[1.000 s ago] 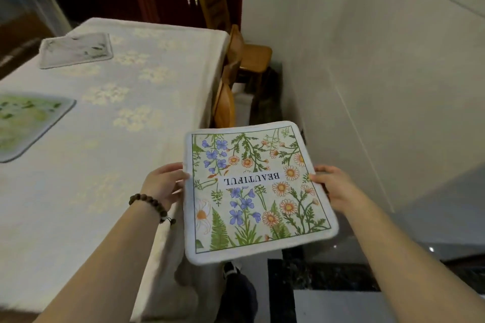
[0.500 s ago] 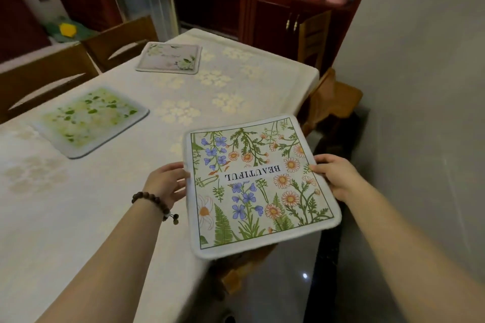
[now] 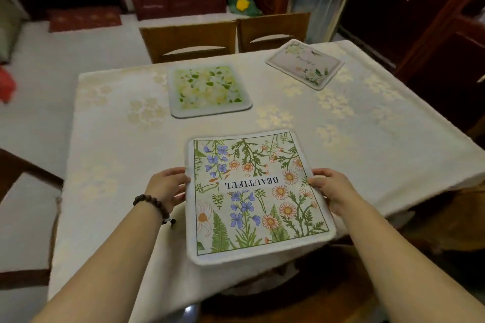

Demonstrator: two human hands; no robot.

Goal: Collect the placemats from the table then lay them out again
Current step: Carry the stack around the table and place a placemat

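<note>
One wide surface (image 3: 367, 144) is seen, draped in a cream tablecloth (image 3: 110, 139) patterned with pale gold blossoms. Two wooden chairs (image 3: 189, 39) are drawn up side by side at its far edge. Over the near edge a flowered placemat (image 3: 252, 191) is held, printed with blue and orange flowers, ferns and the word BEAUTIFUL, which is read upside down from this side. Its near end juts past the edge of the surface, and whether its far end touches the cloth cannot be told. A green-leaf placemat (image 3: 208, 90) is laid flat beyond it, towards the far edge. A pale placemat (image 3: 305, 64) with white flowers is laid to the right of that, turned at a slant, the two being well apart. The flowered placemat is gripped at its left edge by the left hand (image 3: 168, 187) and at its right edge by the right hand (image 3: 330, 189), with fingers curled round the edge on both sides. A dark bead bracelet (image 3: 152, 203) is worn on the left wrist.
</note>
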